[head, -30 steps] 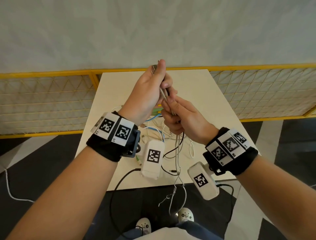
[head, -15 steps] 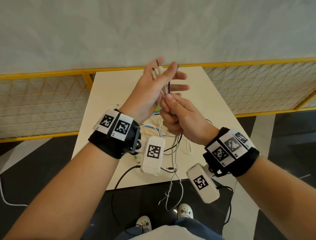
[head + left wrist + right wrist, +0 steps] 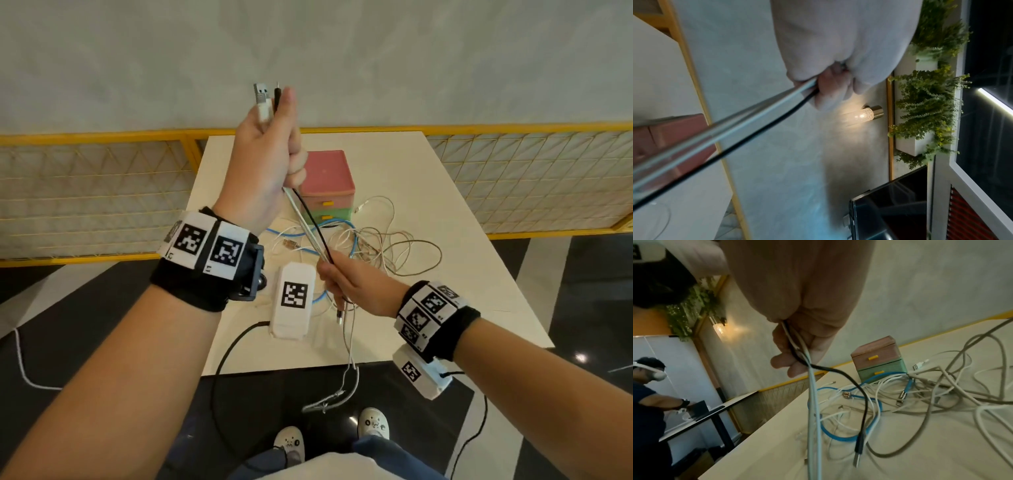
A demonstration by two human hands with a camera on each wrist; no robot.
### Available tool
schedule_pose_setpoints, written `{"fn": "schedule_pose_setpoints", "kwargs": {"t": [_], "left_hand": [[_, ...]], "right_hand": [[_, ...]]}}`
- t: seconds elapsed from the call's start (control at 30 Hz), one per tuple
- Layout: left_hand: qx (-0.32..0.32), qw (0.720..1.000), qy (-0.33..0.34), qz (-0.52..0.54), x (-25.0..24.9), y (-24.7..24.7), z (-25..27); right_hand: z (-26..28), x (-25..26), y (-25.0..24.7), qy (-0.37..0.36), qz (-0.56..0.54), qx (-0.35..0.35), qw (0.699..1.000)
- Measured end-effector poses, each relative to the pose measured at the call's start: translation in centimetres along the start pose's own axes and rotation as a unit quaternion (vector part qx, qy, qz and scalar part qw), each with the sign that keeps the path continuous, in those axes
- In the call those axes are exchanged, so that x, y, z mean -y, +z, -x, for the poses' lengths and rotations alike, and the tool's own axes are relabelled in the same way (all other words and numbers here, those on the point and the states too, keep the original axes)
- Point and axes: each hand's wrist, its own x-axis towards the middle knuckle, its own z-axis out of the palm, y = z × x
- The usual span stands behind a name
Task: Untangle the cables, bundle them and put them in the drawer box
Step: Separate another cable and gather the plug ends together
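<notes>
My left hand is raised above the table and grips a bunch of cables near their plugs; a silver USB plug and a black plug stick out above the fist. The white and black strands run taut down to my right hand, which pinches them lower down. Their loose ends hang past the table's front edge. The left wrist view shows the strands leaving my fist. A tangle of white, grey and blue cables lies on the table in front of the pink and green drawer box.
The cream table stands against a yellow-framed mesh fence and a grey wall. In the right wrist view, another person works at a dark table on the left. My shoes show below the table edge.
My left hand has closed on the cables and lifted them higher. My right hand has slid down the strands toward me, pulling them taut and uncovering the drawer box.
</notes>
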Motion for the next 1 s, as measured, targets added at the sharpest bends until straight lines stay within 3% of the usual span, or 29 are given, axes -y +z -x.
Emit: {"fn": "schedule_pose_setpoints", "kwargs": {"t": [0.17, 0.3, 0.4, 0.5, 0.73, 0.8, 0.87, 1.0], "left_hand": [[0.005, 1.0, -0.029, -0.009, 0.1, -0.6, 0.1], [-0.044, 0.999, -0.011, 0.015, -0.4, -1.5, -0.5], [-0.063, 0.998, -0.014, 0.024, -0.5, -2.1, -0.7], [-0.06, 0.998, -0.019, 0.0, -0.5, -2.1, -0.5], [-0.08, 0.997, 0.011, 0.014, -1.4, -3.0, -0.8], [-0.084, 0.996, 0.014, 0.012, -1.6, -3.4, -0.8], [-0.091, 0.996, 0.013, 0.007, -1.7, -3.7, -0.8], [-0.101, 0.995, -0.012, -0.007, -1.6, -4.5, -0.7]], "right_hand": [[-1.6, 0.4, 0.1, -0.009, -0.026, 0.048, 0.998], [-2.0, 0.8, 0.8, -0.031, -0.027, 0.06, 0.997], [-2.6, -0.1, 1.4, -0.034, 0.029, 0.107, 0.993], [-3.8, -1.1, 1.7, 0.013, 0.092, 0.155, 0.984], [-5.1, -1.5, 3.0, 0.035, 0.006, 0.13, 0.991], [-5.2, -2.1, 3.9, 0.016, 0.038, 0.129, 0.991], [-5.5, -2.7, 4.8, 0.003, 0.075, 0.156, 0.985], [-5.2, -2.3, 5.4, 0.078, 0.024, 0.288, 0.954]]}}
